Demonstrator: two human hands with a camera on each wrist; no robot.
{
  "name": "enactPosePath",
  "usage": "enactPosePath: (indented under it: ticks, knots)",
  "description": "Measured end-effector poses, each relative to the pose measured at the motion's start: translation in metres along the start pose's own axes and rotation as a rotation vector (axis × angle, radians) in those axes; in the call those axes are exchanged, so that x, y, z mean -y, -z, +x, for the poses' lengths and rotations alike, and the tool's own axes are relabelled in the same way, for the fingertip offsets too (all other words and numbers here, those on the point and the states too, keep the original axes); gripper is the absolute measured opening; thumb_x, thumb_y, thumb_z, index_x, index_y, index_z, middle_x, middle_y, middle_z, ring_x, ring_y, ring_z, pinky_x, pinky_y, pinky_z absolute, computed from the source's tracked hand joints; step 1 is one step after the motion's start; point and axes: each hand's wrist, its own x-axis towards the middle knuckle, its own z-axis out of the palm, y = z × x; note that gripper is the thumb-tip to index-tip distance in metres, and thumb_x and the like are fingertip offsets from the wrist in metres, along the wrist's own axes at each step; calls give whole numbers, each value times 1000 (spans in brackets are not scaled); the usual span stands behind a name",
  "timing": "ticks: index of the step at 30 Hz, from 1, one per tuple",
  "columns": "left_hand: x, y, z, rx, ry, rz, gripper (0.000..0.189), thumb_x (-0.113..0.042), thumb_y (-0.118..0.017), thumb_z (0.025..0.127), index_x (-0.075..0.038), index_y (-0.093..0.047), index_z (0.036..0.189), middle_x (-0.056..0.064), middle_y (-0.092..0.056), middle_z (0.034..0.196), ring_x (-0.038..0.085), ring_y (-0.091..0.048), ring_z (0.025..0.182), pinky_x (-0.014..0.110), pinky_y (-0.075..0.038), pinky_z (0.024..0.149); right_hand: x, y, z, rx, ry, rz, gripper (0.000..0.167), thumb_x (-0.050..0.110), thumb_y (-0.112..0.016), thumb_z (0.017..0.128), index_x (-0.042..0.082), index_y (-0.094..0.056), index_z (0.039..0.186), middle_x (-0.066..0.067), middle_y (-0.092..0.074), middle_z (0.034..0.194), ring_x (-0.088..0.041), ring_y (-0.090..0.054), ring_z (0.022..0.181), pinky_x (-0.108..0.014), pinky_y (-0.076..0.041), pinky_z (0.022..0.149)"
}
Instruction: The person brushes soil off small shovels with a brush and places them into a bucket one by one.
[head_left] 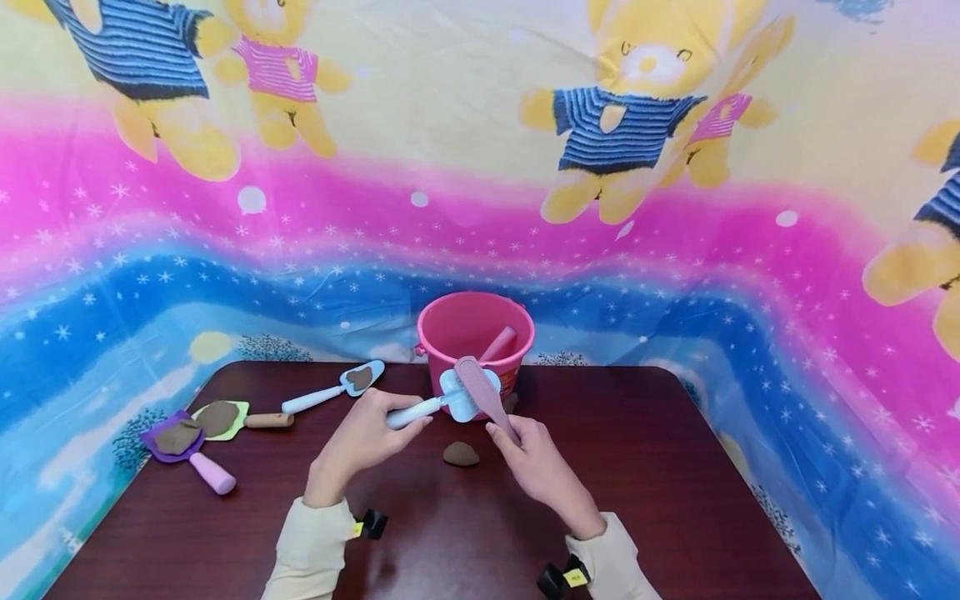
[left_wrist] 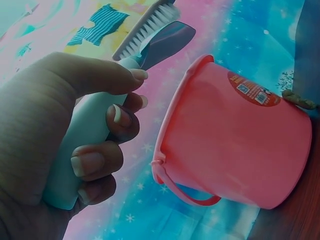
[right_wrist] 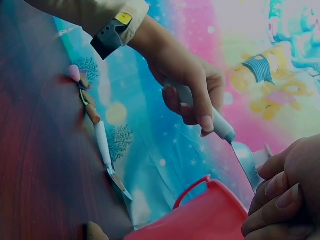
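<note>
My left hand [head_left: 363,437] grips the pale handle of a small light-blue toy shovel [head_left: 415,412], its lobed blade held up before the pink bucket [head_left: 442,362]. In my right hand [head_left: 543,471] is a dusty-pink brush [head_left: 486,394], lying slantwise across the blade. White bristles [left_wrist: 157,22] face the shovel in the left wrist view. A pink handle [head_left: 498,342] leans inside the bucket. On the table below the hands sits a brown lump of sand or clay [head_left: 461,454].
At the left of the dark table [head_left: 630,467] lie a blue trowel [head_left: 322,397], a green shovel with a wooden handle [head_left: 268,421] and a purple shovel with a pink handle [head_left: 213,475], each bearing brown lumps. Another lump [head_left: 512,402] is beside the bucket. A printed cloth [head_left: 450,125] hangs behind.
</note>
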Motion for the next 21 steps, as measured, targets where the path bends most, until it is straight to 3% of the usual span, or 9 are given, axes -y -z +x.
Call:
enactPosePath:
  ticks: [11,21]
  knots:
    - [2,6,-4,-36,-7,-34,20,-17,-81,88,-16,-80,108,-12,-72,83,7,-58,63,26,-51,64,-10,12,5,-73,-44,-21,36,28,-56,106,9,-53,76,2,-38,59,-8,-34,51,-23,-32,51]
    - [0,9,-4,-49,-36,-37,19,-17,-81,88,-16,-80,107,-13,-72,80,6,-55,59,26,-48,61,-18,22,8,-82,-79,-19,33,30,-56,106,9,-56,80,0,-40,60,-9,-35,50,-24,-32,50]
